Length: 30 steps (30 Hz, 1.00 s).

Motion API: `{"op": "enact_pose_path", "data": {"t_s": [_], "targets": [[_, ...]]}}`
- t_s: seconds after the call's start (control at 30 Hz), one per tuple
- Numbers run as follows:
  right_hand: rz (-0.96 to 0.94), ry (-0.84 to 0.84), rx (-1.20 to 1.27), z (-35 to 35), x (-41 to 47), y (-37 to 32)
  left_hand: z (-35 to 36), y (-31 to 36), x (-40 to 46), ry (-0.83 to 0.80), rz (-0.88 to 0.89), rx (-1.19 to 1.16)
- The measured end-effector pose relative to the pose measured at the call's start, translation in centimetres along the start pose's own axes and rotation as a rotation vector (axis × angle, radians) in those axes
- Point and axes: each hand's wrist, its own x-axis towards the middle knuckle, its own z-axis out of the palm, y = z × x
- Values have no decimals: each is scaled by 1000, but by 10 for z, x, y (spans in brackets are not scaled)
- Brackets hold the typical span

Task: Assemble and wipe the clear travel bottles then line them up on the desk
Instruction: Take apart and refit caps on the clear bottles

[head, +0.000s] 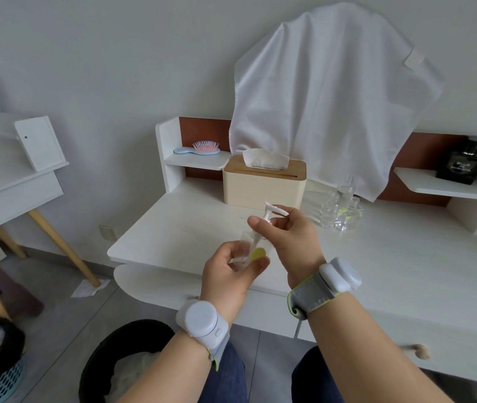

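A clear travel bottle (246,251) with a yellow round sticker is held above the front of the white desk (377,257). My left hand (228,274) grips its body from below. My right hand (286,237) pinches the white pump top (273,211), whose tube goes down into the bottle's neck. Several more clear bottles (342,210) stand grouped at the back right of the desk, some with yellow stickers.
A beige tissue box (263,184) stands at the back centre, under a white towel (333,112) hanging on the wall. A hairbrush (199,148) lies on the left shelf, a black perfume bottle (464,164) on the right. A black bin (126,367) sits below.
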Motion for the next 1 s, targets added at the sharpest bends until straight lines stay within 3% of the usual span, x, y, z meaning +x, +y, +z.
{"op": "enact_pose_path", "data": {"t_s": [0.33, 0.73, 1.0], "targets": [[66, -138, 73, -4, 1, -3, -2, 0, 2, 21, -2, -26], [-10, 8, -74, -1, -4, -5, -1, 2, 0, 14, 1, 1], [-50, -118, -61, -6, -2, -6, -4, 1, 2, 36, 0, 15]]}}
